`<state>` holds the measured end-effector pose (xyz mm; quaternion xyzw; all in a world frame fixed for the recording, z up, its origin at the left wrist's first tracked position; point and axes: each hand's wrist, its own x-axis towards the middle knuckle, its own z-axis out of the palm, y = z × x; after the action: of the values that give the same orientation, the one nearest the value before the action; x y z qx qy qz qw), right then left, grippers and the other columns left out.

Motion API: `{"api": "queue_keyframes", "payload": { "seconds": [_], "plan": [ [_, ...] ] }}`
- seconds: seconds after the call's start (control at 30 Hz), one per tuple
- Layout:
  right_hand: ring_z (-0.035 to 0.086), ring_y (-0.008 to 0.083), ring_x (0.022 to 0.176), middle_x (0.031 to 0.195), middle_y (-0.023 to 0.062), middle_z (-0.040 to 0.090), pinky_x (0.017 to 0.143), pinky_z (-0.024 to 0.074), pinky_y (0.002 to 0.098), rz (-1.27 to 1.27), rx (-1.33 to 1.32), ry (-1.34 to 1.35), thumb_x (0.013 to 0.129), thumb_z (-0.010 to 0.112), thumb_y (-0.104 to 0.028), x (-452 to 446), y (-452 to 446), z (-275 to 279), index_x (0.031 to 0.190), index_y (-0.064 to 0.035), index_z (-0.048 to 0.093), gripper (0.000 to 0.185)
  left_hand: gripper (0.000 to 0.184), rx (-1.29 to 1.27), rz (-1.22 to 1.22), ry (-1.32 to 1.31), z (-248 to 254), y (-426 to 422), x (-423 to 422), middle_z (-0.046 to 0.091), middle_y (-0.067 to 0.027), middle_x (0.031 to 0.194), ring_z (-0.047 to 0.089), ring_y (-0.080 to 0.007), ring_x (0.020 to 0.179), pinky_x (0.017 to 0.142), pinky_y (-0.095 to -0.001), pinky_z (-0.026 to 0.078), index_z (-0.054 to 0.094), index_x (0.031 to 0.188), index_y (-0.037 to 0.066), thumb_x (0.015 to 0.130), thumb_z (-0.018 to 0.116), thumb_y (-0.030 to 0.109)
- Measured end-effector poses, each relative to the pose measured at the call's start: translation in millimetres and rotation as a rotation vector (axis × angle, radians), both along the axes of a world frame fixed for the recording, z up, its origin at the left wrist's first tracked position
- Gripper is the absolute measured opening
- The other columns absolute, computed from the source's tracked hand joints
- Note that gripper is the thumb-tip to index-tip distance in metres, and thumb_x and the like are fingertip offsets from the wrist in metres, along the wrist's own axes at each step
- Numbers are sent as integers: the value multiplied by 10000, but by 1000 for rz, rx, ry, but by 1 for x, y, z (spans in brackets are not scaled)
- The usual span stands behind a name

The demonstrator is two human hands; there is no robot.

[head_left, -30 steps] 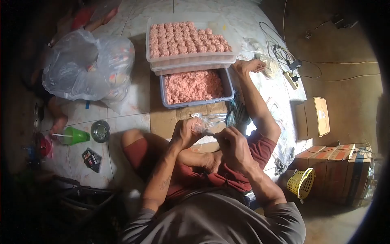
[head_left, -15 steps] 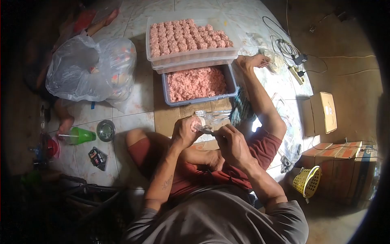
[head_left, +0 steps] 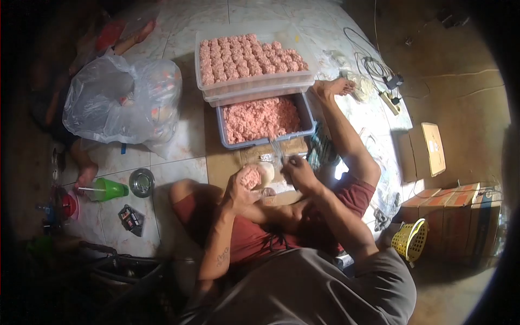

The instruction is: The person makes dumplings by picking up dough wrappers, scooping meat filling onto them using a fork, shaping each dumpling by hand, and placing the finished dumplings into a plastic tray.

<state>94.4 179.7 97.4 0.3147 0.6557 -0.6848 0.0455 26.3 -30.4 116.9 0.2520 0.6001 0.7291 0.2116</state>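
Pink minced mixture [head_left: 251, 179] lies in my left hand [head_left: 238, 189], whose fingers curl round it. My right hand [head_left: 299, 172] grips the handle of a fork [head_left: 276, 149], blurred by motion; its tines are at the near rim of the blue tub [head_left: 221, 128]. More of the pink mixture [head_left: 260, 120] fills that tub. Behind it, stacked clear plastic trays [head_left: 254, 86] hold rows of pink lumps [head_left: 238, 58]. Beside my left hand is a round white item [head_left: 266, 174], and more metal cutlery [head_left: 265, 157] lies on the cardboard [head_left: 219, 162].
Plastic bags [head_left: 103, 103], a green cup [head_left: 111, 189], a metal bowl [head_left: 142, 182] and a black tray [head_left: 130, 220] are on the left. Another person's foot [head_left: 86, 176] is nearby. Cables [head_left: 374, 67], cartons [head_left: 444, 216] and a yellow basket [head_left: 410, 240] are on the right.
My right hand has moved away from my left, and its fork now reaches forward to the blue tub. My left hand has turned, showing the mixture in it. The view has shifted slightly.
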Motion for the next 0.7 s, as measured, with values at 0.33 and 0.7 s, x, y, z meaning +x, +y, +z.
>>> {"api": "queue_keyframes", "payload": {
  "seconds": [0.33,0.7],
  "plan": [
    [637,419,875,947,240,639,745,513,439,180,677,373,916,597,-3,40,-29,109,1017,26,622,108,281,-450,5,595,13,22,-16,691,-171,833,690,-335,748,664,-406,524,641,919,32,843,810,243],
    [605,365,722,812,195,584,661,488,418,143,659,467,855,650,58,58,-33,114,985,7,620,143,328,-448,70,376,19,17,-12,663,-127,795,620,-237,712,644,-356,516,661,1004,39,800,847,218]
  ]
}}
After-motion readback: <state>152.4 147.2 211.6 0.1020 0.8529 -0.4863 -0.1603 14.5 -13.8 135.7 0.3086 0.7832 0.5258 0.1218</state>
